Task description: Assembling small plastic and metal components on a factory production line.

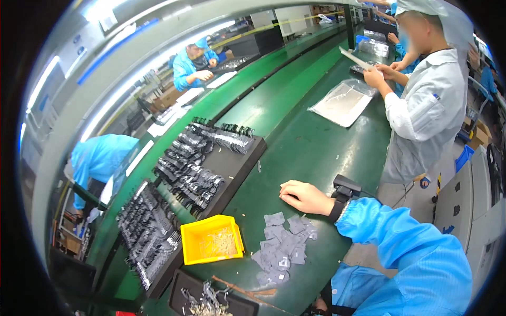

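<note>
"Many flat gray pieces [283, 243] lie near your right hand [308, 197]; is it gripping any?"

"No, it looks empty, loosely bent, palm down over the green tabletop [300, 145]."

"Where are those pieces?"

"Heaped on the tabletop, just right of your yellow bin [192, 245]."

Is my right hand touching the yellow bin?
No, your right hand is at the green table, with a visible gap between it and the yellow bin.

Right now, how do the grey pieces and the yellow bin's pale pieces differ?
The grey pieces are flat and broad; the pale pieces, thin and much smaller. The grey pieces lie on the green table; the pale pieces, inside the yellow bin. Both lie in loose heaps.
</note>
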### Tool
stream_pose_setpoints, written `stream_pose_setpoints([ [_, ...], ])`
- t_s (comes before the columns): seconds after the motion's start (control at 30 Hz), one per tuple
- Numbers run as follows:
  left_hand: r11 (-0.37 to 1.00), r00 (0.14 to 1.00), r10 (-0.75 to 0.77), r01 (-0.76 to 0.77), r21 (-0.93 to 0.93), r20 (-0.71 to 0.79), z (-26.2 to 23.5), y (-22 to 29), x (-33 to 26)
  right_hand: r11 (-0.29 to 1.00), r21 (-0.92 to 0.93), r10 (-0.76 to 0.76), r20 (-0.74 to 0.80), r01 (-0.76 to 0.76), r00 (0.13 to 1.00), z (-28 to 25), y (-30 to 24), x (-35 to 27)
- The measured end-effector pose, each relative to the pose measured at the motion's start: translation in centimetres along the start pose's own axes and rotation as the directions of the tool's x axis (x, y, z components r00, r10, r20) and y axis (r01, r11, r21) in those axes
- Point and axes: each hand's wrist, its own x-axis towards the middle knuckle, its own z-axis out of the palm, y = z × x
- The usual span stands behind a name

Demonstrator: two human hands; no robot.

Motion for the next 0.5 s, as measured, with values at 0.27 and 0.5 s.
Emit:
stream_pose_setpoints([
  [0.27, 0.997, 0.996, 0.063, -0.065, 0.033, 0.060, -0.1, 2.3, -3.6, 0.986, 0.119, 0.137, -0.161, -0.119, 0.977, -0.7, -2.0, -3.6],
  [0.5, 0.969, 0.985, -0.055, 0.092, 0.228, -0.166, -8.1, 1.2, 6.1, 0.991, -0.136, -0.020, -0.110, 0.005, 0.994, -0.7, -2.6, -4.1],
])
